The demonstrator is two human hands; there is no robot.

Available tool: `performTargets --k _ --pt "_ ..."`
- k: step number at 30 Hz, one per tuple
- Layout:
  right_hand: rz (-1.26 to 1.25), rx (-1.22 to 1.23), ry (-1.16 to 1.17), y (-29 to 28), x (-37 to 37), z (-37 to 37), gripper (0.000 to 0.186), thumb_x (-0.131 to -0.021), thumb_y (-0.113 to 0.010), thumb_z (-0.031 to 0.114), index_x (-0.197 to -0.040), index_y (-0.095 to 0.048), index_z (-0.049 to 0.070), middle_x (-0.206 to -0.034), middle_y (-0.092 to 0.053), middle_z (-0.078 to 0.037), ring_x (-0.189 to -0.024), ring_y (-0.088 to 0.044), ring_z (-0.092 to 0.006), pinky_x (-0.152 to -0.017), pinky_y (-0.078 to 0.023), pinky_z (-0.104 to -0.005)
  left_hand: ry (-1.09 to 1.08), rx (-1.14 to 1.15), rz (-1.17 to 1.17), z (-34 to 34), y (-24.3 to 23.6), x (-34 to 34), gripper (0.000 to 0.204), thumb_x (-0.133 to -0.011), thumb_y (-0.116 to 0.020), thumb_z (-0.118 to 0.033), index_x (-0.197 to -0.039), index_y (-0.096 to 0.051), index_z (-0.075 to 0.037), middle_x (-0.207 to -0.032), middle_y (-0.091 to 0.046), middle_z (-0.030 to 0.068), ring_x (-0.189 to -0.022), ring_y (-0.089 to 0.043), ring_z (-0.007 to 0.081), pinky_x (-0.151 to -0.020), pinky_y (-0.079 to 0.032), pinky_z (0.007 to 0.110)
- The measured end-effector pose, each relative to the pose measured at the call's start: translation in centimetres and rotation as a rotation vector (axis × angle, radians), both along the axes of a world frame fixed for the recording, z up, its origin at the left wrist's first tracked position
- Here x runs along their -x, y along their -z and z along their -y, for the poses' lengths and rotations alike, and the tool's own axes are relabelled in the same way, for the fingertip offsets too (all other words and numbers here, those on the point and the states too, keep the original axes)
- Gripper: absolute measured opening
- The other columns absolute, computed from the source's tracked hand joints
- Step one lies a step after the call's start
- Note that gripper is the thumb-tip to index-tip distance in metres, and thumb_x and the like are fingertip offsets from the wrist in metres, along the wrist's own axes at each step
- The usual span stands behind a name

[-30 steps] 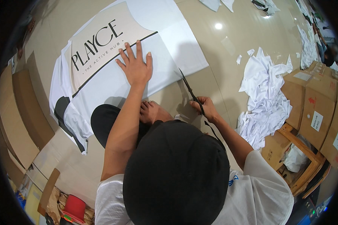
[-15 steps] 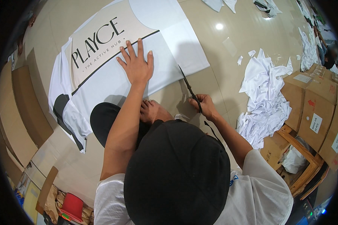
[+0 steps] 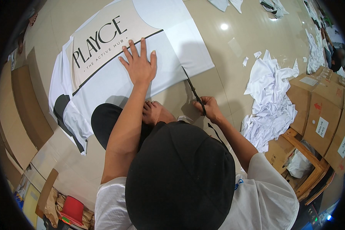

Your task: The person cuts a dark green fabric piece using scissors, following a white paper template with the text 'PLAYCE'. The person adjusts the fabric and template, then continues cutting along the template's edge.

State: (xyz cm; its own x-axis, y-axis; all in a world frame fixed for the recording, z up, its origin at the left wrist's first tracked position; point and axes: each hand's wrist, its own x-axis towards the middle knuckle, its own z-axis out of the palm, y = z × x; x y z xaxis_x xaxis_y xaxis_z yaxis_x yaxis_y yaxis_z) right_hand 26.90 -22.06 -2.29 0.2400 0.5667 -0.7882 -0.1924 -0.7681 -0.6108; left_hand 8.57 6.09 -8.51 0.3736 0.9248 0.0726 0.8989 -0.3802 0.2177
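A large printed cloth panel (image 3: 157, 57), white and cream with a black stripe and dark lettering, is spread over the tiled floor before me. My left hand (image 3: 140, 69) lies flat on it across the stripe, fingers spread. My right hand (image 3: 207, 107) grips the handles of dark scissors (image 3: 192, 88) to the right of the cloth. Their blades reach the cloth's near edge, at the border between the printed part and the plain white margin. How far apart the blades are, I cannot tell. One bare foot (image 3: 157, 113) rests by the cloth's near edge.
A heap of white cloth scraps (image 3: 270, 99) lies on the floor at the right, with cardboard boxes (image 3: 320, 111) stacked beyond it on wood. Another open cardboard box (image 3: 30, 111) stands at the left. A red container (image 3: 73, 210) sits at the lower left; a person (image 3: 338, 57) is far right.
Almost nothing differs. My left hand stays flat on the cloth, and the scissors in my right hand hold their place at its edge; the view shifts slightly.
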Motion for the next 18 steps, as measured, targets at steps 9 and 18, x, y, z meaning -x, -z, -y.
performTargets --k 9,18 --pt "0.034 -0.064 -0.002 0.1 0.0 -1.8 0.041 -0.095 -0.083 0.039 -0.074 -0.067 0.007 -0.063 -0.056 0.002 -0.057 -0.051 -0.0095 -0.053 -0.039 -0.0292 -0.006 0.020 -0.019 0.0 -0.2 -0.1 0.073 -0.113 -0.042 -0.059 -0.178 -0.035 -0.026 -0.184 -0.021 0.0227 -0.170 -0.011 0.0511 -0.133 -0.003 0.074" --pt "0.065 -0.056 -0.020 0.6 0.0 -2.9 0.040 -0.093 -0.084 0.039 -0.074 -0.067 0.008 -0.063 -0.058 0.001 -0.056 -0.051 -0.0090 -0.052 -0.037 -0.0286 0.004 -0.003 -0.014 0.0 0.0 0.1 0.075 -0.112 -0.045 -0.059 -0.178 -0.033 -0.025 -0.183 -0.023 0.0254 -0.168 -0.014 0.0539 -0.132 -0.006 0.075"
